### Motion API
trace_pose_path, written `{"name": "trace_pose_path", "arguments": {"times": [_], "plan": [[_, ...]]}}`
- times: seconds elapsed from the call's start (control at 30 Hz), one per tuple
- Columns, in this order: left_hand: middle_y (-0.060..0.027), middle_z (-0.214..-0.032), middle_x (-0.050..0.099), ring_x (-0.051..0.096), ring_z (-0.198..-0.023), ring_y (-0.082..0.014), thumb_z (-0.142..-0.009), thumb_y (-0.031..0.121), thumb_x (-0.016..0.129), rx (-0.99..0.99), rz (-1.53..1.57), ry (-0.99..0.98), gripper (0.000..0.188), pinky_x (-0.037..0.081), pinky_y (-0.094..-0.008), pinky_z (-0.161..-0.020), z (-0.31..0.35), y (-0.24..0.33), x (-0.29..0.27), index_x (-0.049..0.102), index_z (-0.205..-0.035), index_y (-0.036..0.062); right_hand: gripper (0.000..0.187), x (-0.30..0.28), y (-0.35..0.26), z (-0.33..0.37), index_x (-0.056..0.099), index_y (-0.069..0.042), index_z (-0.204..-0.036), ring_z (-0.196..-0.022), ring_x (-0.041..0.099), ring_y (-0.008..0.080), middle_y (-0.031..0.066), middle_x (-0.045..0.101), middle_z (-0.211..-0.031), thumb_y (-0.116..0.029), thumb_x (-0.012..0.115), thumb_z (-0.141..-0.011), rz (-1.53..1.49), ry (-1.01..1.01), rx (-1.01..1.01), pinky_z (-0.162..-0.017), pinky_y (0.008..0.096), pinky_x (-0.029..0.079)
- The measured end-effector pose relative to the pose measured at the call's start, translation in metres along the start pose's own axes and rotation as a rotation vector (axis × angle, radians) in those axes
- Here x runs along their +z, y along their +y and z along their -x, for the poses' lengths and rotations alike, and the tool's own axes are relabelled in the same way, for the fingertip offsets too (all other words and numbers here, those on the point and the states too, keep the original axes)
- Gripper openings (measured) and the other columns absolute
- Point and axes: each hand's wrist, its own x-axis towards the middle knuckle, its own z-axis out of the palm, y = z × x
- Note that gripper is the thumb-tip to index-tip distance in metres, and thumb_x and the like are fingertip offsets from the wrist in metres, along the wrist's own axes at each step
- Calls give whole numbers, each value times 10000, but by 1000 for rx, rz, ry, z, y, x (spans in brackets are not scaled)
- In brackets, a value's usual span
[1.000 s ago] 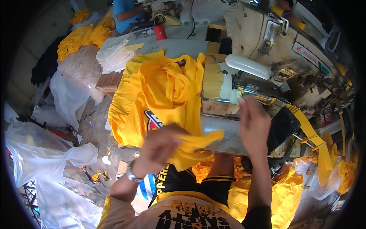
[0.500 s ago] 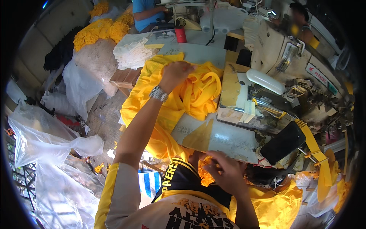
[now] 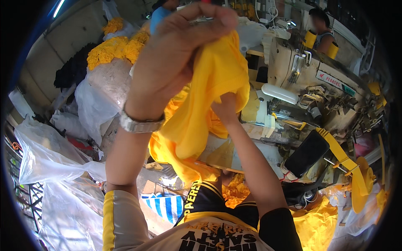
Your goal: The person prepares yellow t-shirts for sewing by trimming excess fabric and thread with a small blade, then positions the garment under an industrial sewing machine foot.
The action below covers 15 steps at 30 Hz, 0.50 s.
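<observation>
The yellow cloth [image 3: 194, 125] hangs left of the sewing machine [image 3: 284, 71], gripped in the curled fingers of the left hand [image 3: 171, 50], while the right hand [image 3: 226, 108], nearer that machine, has fingers hidden by the folds, their grip impossible to tell.

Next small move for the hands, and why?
I'd probably lower the left hand a little, easing the yellow cloth toward the worktable: the cloth is held up high, hangs in loose folds, and covers the fingers of the right hand, so that hand's grip can't be seen.
</observation>
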Motion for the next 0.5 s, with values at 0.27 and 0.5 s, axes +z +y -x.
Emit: {"name": "trace_pose_path", "arguments": {"times": [0.27, 0.5], "plan": [[-133, -1126, 646, 649, -981, -197, -965, 124, 547, 267, -246, 161, 249, 537, -287, -832, 19, 97, -51, 585, -1182, 7, 360, 39, -124, 69, 533, -66, -1158, -869, 634, 321, 188, 636, -933, -201, 641, -842, -316, -597, 143, -744, 402, 487], [-149, -1218, 615, 629, -1076, -228, -965, 139, 549, 598, -1256, 164, 342, 523, -305, -892, 52, 113, -122, 545, -1278, 3, 232, -64, -126, 93, 628, -44, -1022, -799, 659, 328, 181, 640, -909, -86, 641, -794, 57, -610, 188, -706, 412, 514]]}}
